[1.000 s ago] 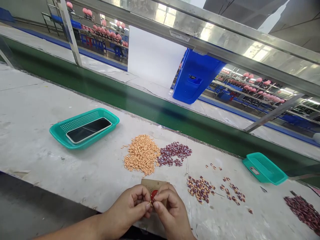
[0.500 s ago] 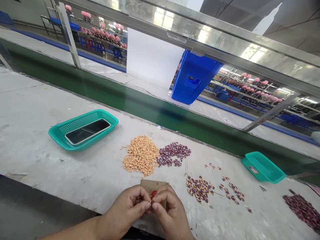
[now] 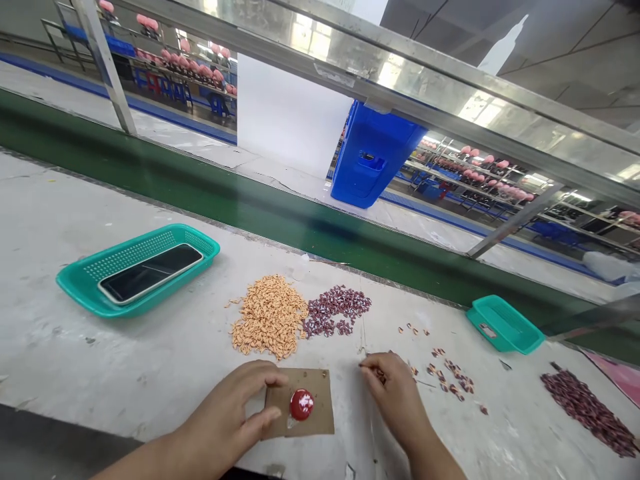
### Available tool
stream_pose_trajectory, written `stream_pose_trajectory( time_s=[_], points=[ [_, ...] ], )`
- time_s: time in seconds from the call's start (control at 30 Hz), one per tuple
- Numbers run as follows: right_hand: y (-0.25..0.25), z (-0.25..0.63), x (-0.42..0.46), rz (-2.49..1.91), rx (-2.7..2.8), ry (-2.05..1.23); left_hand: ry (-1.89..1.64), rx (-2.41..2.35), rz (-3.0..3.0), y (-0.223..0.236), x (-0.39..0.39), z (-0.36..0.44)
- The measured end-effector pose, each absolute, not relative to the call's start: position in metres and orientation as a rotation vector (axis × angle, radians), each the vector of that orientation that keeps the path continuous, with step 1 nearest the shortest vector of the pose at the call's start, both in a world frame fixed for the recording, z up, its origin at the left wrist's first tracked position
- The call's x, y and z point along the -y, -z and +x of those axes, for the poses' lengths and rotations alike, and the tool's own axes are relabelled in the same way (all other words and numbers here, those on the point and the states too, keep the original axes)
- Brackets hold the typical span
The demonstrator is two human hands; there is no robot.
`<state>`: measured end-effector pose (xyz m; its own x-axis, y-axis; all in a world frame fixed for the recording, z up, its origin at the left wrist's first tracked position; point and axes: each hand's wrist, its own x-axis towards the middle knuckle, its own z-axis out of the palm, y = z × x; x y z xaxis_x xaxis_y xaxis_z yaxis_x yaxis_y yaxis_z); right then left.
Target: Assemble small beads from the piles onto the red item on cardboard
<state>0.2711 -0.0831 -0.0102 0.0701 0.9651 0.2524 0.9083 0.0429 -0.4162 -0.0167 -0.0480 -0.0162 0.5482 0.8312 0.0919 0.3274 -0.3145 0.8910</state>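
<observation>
The scuffed white bench is carrying a teal plastic basket and loose heaps of tan pieces and maroon pieces. The hands are apart: the left hand is touching a cardboard square bearing a glossy red disc, while the right hand is pinching above the bench, its hold too small to tell.

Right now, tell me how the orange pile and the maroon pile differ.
The orange pile is pale, while the maroon pile is dark. The orange pile is also larger and denser; the maroon pile is smaller and looser. Both are heaps of small pieces, side by side on the table.
</observation>
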Motion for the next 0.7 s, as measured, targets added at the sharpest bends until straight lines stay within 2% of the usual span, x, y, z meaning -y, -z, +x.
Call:
stream_pose_trajectory(
  time_s=[0.2,0.4,0.6,0.7],
  points=[
    [0.008,0.286,0.051,-1.943,1.997,-0.056,-0.793,-0.970,2.243,0.035,0.045,-0.033],
    [0.011,0.252,0.011,-1.863,2.200,-0.065,-0.883,-1.173,2.298,0.022,0.024,-0.053],
    [0.013,0.246,0.002,-1.822,2.222,-0.037,-0.762,-1.341,2.339,0.000,-0.001,-0.078],
    [0.012,0.244,0.003,-1.802,2.181,-0.050,-0.602,-1.264,2.368,-0.005,-0.006,-0.074]
  ],
)
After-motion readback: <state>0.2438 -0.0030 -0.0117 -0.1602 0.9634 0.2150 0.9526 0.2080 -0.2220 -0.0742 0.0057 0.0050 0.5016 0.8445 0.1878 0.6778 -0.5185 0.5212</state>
